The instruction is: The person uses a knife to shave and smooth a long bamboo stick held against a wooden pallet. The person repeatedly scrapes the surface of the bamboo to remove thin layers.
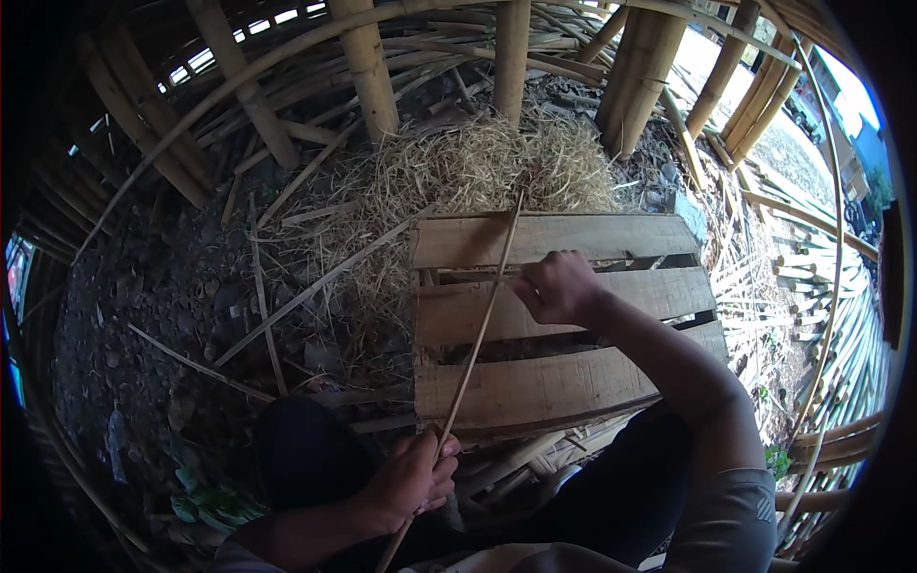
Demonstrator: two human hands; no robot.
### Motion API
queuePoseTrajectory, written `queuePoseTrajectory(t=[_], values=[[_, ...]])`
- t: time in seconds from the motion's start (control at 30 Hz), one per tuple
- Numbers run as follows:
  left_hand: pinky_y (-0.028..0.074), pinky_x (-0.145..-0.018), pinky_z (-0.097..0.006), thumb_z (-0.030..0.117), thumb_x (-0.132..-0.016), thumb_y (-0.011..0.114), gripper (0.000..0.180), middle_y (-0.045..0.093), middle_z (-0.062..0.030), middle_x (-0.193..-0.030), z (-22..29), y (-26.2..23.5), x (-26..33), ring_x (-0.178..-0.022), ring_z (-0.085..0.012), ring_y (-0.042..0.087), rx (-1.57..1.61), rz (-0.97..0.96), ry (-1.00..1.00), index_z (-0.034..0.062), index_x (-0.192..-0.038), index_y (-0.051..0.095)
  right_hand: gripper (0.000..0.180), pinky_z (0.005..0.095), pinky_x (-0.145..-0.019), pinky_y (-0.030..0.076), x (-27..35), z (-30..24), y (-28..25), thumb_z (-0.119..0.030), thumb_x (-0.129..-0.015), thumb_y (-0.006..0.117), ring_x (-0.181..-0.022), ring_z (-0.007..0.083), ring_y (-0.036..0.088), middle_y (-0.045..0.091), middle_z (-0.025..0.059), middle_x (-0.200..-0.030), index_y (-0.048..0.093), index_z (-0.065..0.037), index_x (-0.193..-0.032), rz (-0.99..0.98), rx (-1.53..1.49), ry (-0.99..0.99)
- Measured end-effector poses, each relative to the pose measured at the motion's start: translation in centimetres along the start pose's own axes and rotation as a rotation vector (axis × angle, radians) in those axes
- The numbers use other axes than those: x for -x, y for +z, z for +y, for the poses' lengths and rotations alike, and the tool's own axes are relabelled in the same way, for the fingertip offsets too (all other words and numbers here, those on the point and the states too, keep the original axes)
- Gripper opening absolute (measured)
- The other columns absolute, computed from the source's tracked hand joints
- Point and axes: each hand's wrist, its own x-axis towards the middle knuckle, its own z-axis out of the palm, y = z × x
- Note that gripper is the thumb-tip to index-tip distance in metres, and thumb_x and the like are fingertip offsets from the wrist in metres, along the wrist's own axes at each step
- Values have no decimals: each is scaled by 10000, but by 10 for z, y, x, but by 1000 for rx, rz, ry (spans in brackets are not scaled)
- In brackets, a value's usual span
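Note:
A thin bamboo strip [480, 339] slants from my lap up across a slatted wooden crate [535, 387]. My left hand [417, 480] is closed around its lower part, close to my knees. Over the crate's middle slat, my right hand [559, 288] is clenched in a fist, its thumb side against the strip. What the right fist holds, if anything, is hidden by the fingers. The strip's far end passes the crate's far edge, in front of a heap of pale shavings [478, 167].
Upright bamboo posts [511, 62] stand beyond the shavings. Loose split strips [315, 291] lie on the dark ground to the left. At the right is a large stack of bamboo poles [845, 334]. A green leafy plant [205, 497] is low at the left.

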Motion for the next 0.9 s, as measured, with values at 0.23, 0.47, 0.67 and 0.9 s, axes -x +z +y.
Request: queuePoseTrajectory(t=[0.23,0.47,0.67,0.9], values=[[263,-372,-239,382,-1064,306,311,307,51,-571,-3,-2,3,-409,-70,295,-3,-13,-8,147,-892,414,483,465,-485,481,-2,13,0,-428,-960,570,-523,372,624,579,142,-530,619,-81,-628,50,-15,-74],[267,-390,-234,479,-1082,247,403,292,48,-552,-5,0,9,-406,-82,268,-32,-3,-12,160,-885,396,448,481,-503,474,6,-13,-7,-382,-946,598,-501,366,598,582,136,-539,602,-69,-625,-81,-98,-258],[262,-360,-246,383,-1068,298,320,315,51,-568,-9,0,5,-400,-75,296,9,-23,-6,142,-897,419,368,478,-521,510,-4,62,-1,-332,-956,580,-535,373,628,616,145,-574,628,-73,-698,109,158,39],[276,-373,-245,374,-1067,297,311,316,48,-572,-13,-1,14,-410,-79,300,16,-18,-27,141,-905,424,329,458,-563,510,10,5,-2,-322,-951,560,-552,371,601,581,153,-582,608,-61,-756,-37,-54,-281]])
